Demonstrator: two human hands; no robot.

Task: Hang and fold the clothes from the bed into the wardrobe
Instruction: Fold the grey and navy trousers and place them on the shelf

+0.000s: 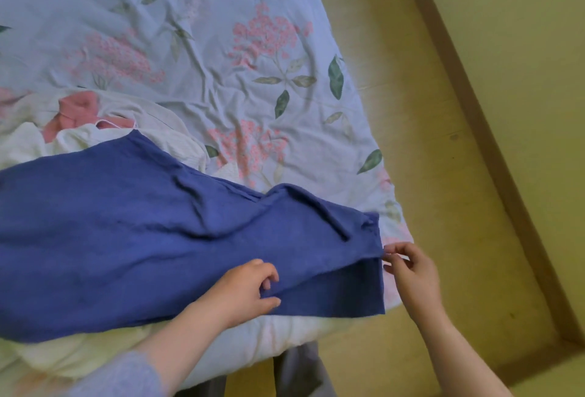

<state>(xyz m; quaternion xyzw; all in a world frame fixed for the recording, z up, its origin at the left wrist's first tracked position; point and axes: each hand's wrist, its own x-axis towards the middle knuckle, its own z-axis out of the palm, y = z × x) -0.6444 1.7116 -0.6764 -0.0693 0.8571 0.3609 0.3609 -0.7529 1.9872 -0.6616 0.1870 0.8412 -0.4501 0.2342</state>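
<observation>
While the blue garment (pixel 158 232) is spread over the bed (pixel 221 48) from 9 to 4 o'clock, a fold is pinched by the left hand (pixel 247 289), fingers curled. The right hand (pixel 414 270) is curled at the hem, grip unclear. Edges are best matched and creases smoothed before folding.

Floral-sheeted bed (pixel 221 48) at left; yellowish floor (pixel 427 175); brown skirting (pixel 493 143); pale wall (pixel 522 32)
</observation>
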